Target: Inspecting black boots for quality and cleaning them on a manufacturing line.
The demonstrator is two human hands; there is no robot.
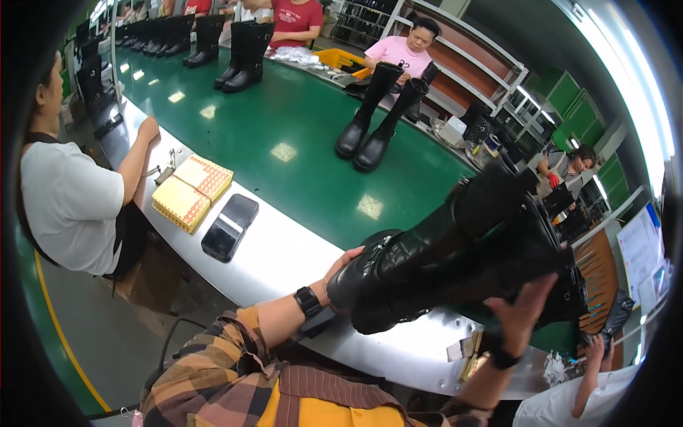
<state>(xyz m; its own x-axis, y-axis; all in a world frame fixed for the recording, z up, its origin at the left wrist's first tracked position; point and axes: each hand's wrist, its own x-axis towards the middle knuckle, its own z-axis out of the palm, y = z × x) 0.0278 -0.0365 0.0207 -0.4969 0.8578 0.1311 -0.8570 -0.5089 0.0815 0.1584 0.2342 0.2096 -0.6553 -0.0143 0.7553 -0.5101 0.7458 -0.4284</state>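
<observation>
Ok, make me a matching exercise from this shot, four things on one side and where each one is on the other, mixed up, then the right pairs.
Things:
1. black boot
2. phone
3. yellow dotted sheets
4. standing pair of boots

Places:
A. upright on the green belt
B. flat on the steel ledge, beside the sheets
C. lying on its side between the left hand and right hand
D. stacked on the ledge by a co-worker's arm

Pairs: 1-C, 2-B, 3-D, 4-A
</observation>
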